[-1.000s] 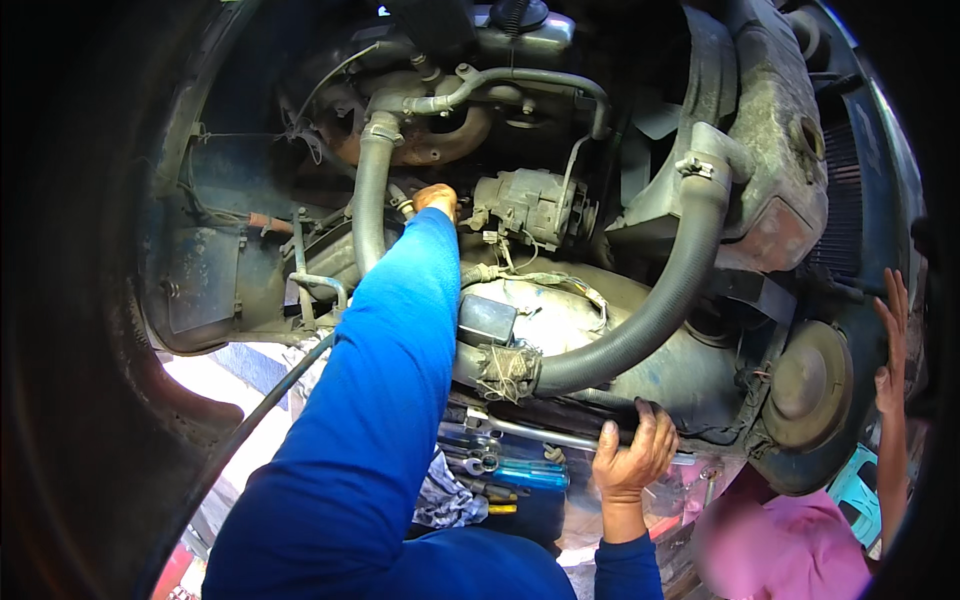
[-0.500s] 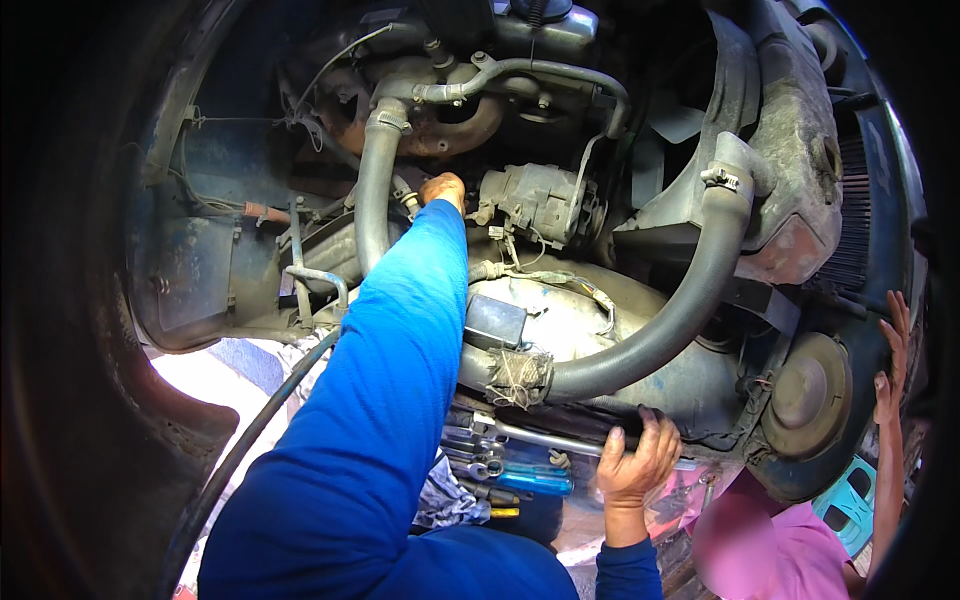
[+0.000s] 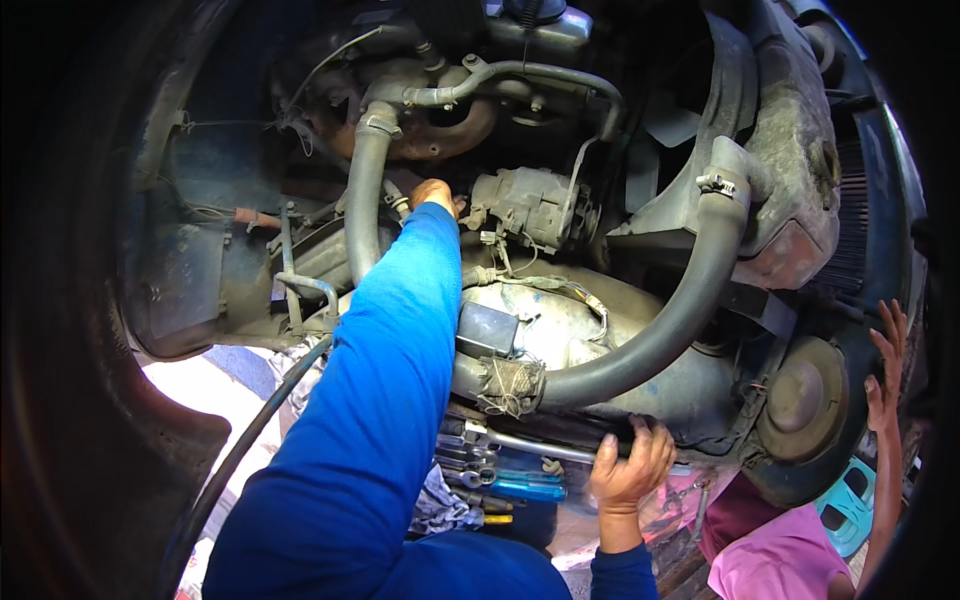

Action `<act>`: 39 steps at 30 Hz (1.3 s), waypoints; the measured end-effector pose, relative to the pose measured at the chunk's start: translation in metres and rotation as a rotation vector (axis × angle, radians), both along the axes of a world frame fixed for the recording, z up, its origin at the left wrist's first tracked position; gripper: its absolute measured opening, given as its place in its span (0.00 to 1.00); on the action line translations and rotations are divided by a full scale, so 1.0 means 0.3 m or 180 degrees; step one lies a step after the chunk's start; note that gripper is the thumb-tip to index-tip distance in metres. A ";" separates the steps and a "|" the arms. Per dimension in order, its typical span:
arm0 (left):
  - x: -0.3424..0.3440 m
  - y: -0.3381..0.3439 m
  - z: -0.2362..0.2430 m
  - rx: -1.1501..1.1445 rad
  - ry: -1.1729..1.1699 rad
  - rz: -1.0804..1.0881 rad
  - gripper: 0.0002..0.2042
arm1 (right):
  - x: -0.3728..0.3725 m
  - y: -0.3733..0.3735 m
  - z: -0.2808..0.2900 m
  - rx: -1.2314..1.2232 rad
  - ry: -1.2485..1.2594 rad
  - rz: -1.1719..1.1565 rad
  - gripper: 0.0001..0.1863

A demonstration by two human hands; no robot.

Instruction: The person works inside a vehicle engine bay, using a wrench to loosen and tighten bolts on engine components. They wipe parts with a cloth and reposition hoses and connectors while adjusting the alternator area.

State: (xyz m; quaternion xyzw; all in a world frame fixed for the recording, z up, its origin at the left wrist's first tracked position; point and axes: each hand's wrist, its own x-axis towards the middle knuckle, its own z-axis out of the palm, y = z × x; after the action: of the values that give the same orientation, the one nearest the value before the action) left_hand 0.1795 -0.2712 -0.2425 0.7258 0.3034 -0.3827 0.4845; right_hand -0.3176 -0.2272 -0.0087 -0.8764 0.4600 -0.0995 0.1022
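Observation:
My left hand (image 3: 434, 194) reaches deep into an engine bay beside the grey alternator (image 3: 530, 205). Its back shows; the fingers are hidden behind it, so what they touch cannot be seen. A thick grey hose (image 3: 370, 190) with a metal clamp runs down just left of that hand. My right hand (image 3: 632, 472) rests at the near fender edge, holding nothing, its thumb apart and fingertips bent over the dark rim. Close to it lies a long metal bar tool (image 3: 540, 444), with several wrenches (image 3: 468, 462) and a blue-handled tool (image 3: 530, 487) beyond its left side.
A wide black hose (image 3: 665, 350) curves across to the radiator side at the right. A small black box (image 3: 487, 330) sits below the alternator. Another person in a pink shirt (image 3: 780, 560) is at the lower right, one hand (image 3: 885, 360) raised by the car's edge. A turquoise stool (image 3: 848, 510) stands there.
The view has shifted slightly. My left hand stays beside the alternator and my right hand at the fender edge. The person in pink has leaned lower, the raised hand still at the car's edge.

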 end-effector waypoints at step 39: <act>0.150 0.006 -0.289 0.1902 -0.0830 -0.4635 0.12 | 0.013 -0.012 0.025 0.0198 0.0076 0.0115 0.27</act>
State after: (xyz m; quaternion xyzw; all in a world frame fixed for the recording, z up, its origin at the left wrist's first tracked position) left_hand 0.2245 -0.2693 -0.3292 0.8798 -0.2163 -0.4174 -0.0706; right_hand -0.3138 -0.2309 -0.0013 -0.8821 0.4481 -0.0728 0.1258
